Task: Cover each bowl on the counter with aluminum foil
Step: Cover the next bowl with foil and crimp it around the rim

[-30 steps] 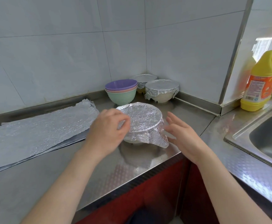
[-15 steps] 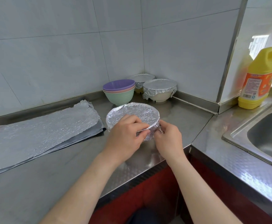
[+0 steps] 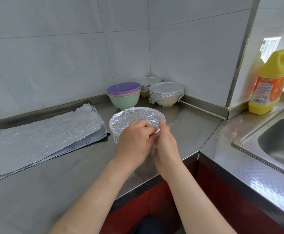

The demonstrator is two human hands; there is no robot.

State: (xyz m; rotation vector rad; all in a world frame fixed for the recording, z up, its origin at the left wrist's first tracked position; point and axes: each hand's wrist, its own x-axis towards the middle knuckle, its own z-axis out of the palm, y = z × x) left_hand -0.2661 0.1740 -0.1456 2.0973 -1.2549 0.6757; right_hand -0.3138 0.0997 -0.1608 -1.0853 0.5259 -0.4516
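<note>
Left hand point(image 3: 134, 141), knuckles up, fingers clamped on near rim of foiled bowl point(image 3: 134, 117); right hand point(image 3: 166, 146), thumb uppermost, pinches alongside.

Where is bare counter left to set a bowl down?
Free: counter between the wrapped bowl and the sink, and the near strip before the foil sheets. Crowded: back corner, with stacked bowls and two covered bowls.
</note>
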